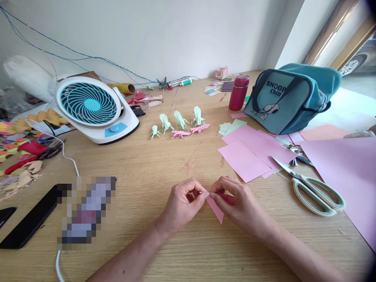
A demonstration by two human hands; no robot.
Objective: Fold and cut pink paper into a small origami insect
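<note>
Between my two hands is a small folded piece of pink paper (216, 210), one pointed flap hanging down below the fingers. My left hand (186, 197) pinches its upper left end between thumb and forefinger. Thumb and curled fingers of my right hand (235, 199) close on the paper just beside, the fingertips of both hands nearly touching. Part of the paper is hidden behind the right fingers. Beyond the hands stand several folded light green paper figures (180, 120), with pink paper figures (199, 129) in front of them.
Pink paper sheets (245, 159) lie right of the hands, near open-bladed scissors (313, 188) and a large pink sheet (346, 168). A teal bag (282, 102) and red bottle (239, 94) stand behind. At left are a fan (96, 109), a blurred-out phone-like object (91, 207) and a cable.
</note>
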